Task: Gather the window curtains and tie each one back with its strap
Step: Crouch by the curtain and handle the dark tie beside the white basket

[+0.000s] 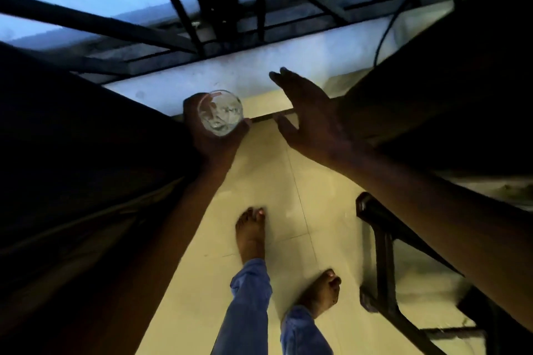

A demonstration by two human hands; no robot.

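Bare feet stand on the pale tiled floor, a dark chair frame to the right. The left hand grips a clear drinking glass; the right hand is spread wide, holding nothing. Dark curtains hang either side: left curtain just beside the glass hand, right curtain behind the right wrist. Beyond, the window grille

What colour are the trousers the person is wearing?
Light blue trousers, like denim, seen in the head view.
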